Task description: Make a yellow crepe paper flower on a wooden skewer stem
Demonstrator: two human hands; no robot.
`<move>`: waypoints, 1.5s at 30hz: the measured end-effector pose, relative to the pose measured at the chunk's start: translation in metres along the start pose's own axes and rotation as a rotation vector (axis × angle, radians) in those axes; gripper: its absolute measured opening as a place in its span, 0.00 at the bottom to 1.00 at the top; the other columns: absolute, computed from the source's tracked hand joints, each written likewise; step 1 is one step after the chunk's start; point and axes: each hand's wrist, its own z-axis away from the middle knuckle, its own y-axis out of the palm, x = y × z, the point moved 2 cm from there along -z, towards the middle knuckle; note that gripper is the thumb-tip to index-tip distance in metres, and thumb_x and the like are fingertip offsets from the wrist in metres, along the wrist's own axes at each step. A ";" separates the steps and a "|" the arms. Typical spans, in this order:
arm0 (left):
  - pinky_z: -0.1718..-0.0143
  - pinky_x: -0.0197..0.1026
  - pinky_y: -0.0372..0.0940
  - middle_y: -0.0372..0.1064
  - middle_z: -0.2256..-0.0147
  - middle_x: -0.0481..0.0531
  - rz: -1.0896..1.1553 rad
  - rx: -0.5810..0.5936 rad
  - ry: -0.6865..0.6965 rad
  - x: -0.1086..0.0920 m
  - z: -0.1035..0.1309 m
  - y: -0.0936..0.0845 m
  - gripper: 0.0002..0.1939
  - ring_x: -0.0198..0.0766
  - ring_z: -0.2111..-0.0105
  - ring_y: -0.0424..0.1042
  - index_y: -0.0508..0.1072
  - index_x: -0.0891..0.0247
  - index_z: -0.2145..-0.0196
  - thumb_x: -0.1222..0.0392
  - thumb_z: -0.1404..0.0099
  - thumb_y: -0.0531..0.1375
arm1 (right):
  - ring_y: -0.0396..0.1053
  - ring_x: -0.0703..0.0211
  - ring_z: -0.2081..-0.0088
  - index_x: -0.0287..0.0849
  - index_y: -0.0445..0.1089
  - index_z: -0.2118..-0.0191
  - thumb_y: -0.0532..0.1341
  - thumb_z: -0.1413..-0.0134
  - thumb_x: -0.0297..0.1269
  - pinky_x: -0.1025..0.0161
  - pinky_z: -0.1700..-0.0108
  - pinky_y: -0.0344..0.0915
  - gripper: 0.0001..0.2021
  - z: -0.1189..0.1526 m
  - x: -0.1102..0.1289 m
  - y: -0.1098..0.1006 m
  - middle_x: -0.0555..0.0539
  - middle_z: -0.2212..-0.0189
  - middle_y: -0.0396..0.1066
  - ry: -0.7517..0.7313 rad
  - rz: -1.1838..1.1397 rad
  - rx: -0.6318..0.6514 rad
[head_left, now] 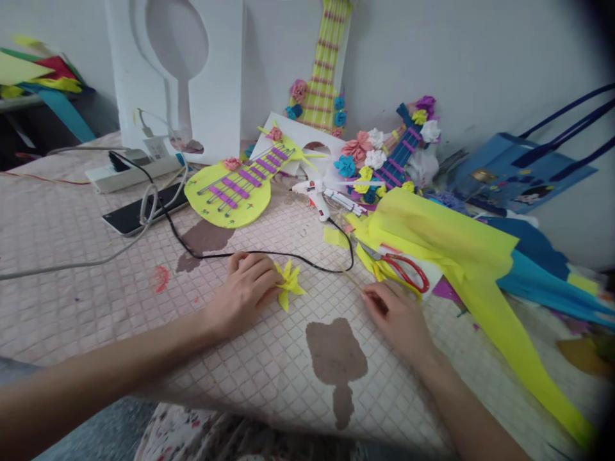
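At the table's middle my left hand (250, 285) has its fingers curled at the edge of a yellow paper flower (289, 286) with pointed petals; the fingertips are partly hidden. My right hand (396, 314) pinches a thin light-coloured stick (353, 278) that points away to the upper left. Beyond both hands runs the black cord (250, 254) of a white glue gun (314, 197), which rests near some white sticks. Red-handled scissors (406, 272) lie just past my right hand among yellow scraps.
Yellow crepe paper (442, 227) and blue paper (542, 282) spread over the right side. Behind stand decorated paper guitars, one yellow guitar (230, 195) lying flat. A power strip (132, 173), a phone (144, 210), a white cut-out board (216, 96) and a blue bag (519, 169) are also here.
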 end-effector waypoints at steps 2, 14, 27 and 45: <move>0.51 0.50 0.49 0.70 0.63 0.49 0.005 -0.011 0.017 0.001 0.000 -0.002 0.03 0.40 0.58 0.63 0.70 0.60 0.64 0.62 0.34 0.56 | 0.68 0.60 0.70 0.43 0.66 0.66 0.56 0.43 0.35 0.63 0.67 0.62 0.04 0.004 -0.011 -0.003 0.50 0.72 0.69 0.069 0.059 -0.032; 0.50 0.48 0.49 0.70 0.63 0.49 0.018 0.042 0.126 0.007 0.001 -0.014 0.05 0.39 0.57 0.64 0.70 0.59 0.62 0.63 0.33 0.54 | 0.69 0.58 0.72 0.43 0.66 0.64 0.53 0.42 0.38 0.65 0.75 0.57 0.08 0.012 -0.017 -0.006 0.49 0.71 0.72 0.181 0.252 0.030; 0.49 0.47 0.49 0.70 0.64 0.49 0.061 0.019 0.114 0.008 0.002 -0.015 0.04 0.38 0.57 0.63 0.70 0.60 0.63 0.64 0.33 0.55 | 0.71 0.55 0.63 0.44 0.69 0.62 0.54 0.40 0.41 0.60 0.64 0.62 0.09 -0.024 -0.047 0.003 0.47 0.64 0.74 -0.061 0.222 0.077; 0.46 0.50 0.45 0.69 0.62 0.47 0.076 0.010 0.087 0.012 0.008 -0.011 0.04 0.39 0.55 0.63 0.69 0.58 0.62 0.61 0.32 0.54 | 0.69 0.53 0.64 0.34 0.71 0.60 0.63 0.54 0.43 0.60 0.62 0.63 0.18 -0.237 -0.021 0.069 0.41 0.65 0.73 0.120 -0.153 0.176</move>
